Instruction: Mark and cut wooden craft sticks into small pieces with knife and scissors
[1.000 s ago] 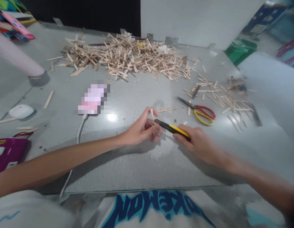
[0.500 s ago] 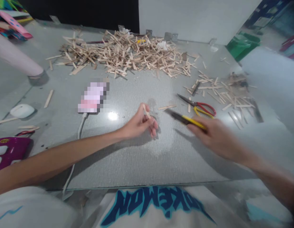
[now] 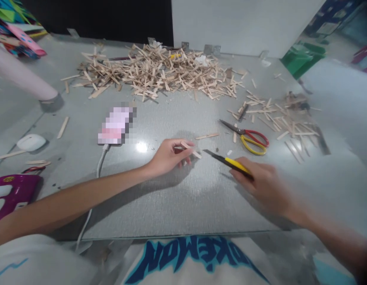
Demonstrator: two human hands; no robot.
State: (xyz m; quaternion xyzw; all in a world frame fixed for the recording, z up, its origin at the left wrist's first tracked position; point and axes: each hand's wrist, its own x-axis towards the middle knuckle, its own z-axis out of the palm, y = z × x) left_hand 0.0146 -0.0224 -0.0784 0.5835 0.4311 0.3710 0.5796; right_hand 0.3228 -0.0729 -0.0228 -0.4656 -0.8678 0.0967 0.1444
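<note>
Wood, thin and pale: a short pale wooden stick [image 3: 191,149] is pinched between the thumb and fingertips of the left hand [image 3: 168,156]. That hand sits low over the grey textured counter [image 3: 171,198], and the stick's free end points right. The right hand [image 3: 260,184] is closed around a yellow-and-black utility knife [image 3: 227,161], with the blade out and aimed left at the stick. Blade tip and stick are near each other but apart. The right hand is blurred, so its exact finger placement cannot be told.

For a clean cut, the stick looks better pressed flat on the counter than held in the air. The left fingertips should sit well back from the free end. The stroke is safest drawn away from the holding hand, never toward the thumb. Wood this thin probably splits along the grain, so a shallow blade angle and light scoring passes seem wiser than one hard push.

A single loose wooden stick [image 3: 207,136] lies just beyond the hands. Red-and-yellow-handled scissors [image 3: 250,138] lie to the right of it. A large heap of wooden sticks [image 3: 159,73] fills the far side of the counter. A pixelated phone [image 3: 116,124] with a white cable [image 3: 97,170] lies to the left, well clear of the blade.
</note>
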